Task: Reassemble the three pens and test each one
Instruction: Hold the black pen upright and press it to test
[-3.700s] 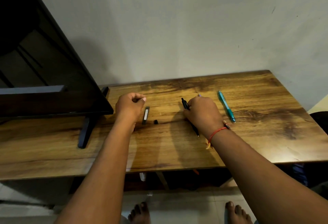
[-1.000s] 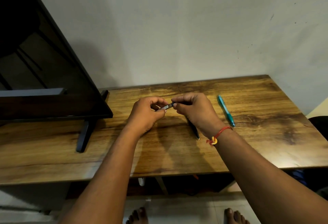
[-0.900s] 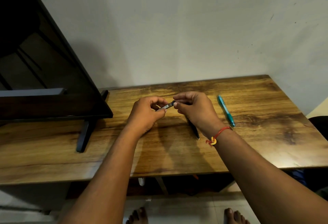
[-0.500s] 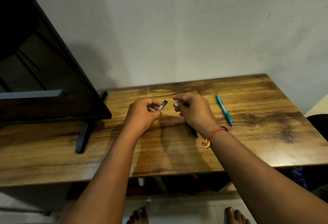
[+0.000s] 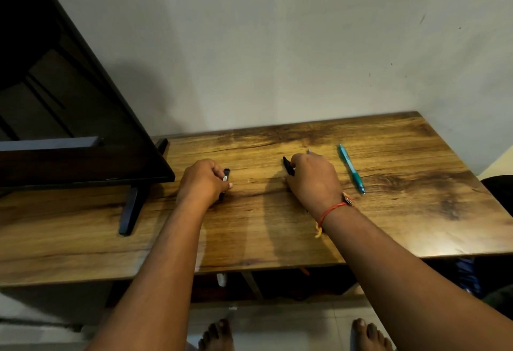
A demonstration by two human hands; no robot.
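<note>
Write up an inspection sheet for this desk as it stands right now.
Surface: wooden table, bare at right.
Job's things: teal pen lying alone; black pen partly under right hand; black pen part at left hand.
Clutter: nothing seen.
Grippers: left hand curled on the pen part; right hand down over black pen, grip hidden.
Cables: nothing seen.
Surroundings: dark screen on stand at left, plain wall behind.

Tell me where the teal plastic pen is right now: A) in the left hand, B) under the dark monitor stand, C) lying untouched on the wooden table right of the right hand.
C: the teal plastic pen lies alone on the wooden table, beyond the right hand.
</note>
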